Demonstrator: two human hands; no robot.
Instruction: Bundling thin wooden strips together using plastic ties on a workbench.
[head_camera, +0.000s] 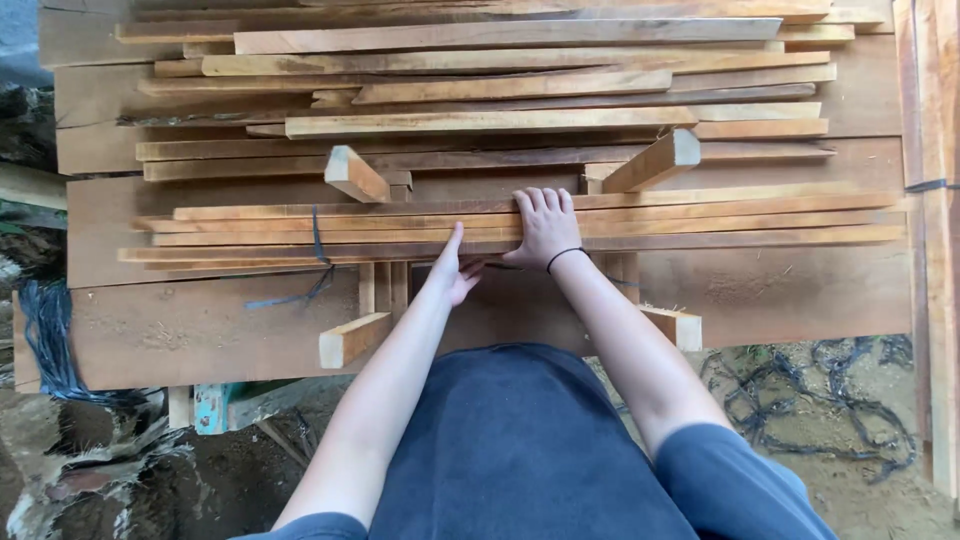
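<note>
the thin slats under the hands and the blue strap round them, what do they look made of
Slats: bare sawn wood, seemingly unfinished; pale orange-brown, grain streaks, rough uneven edges. The right hand lies flat on them; the left hand touches their near edge. Blue strap: probably thin plastic banding, flat, narrow and kinked, though woven tape cannot be ruled out.

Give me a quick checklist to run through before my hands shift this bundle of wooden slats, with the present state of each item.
1. Right hand flat on top of the bundle of slats: ok.
2. Left hand at the bundle's near edge, thumb up: ok; a closed grip: cannot tell.
3. Dark strap around the bundle on the left: ok; a strap on the right: cannot tell.
4. Slats lying level across the two cross blocks: ok.
5. Slat ends aligned: not ok, they stagger.
6. Loose slats piled behind: not ok, uneven.
</note>
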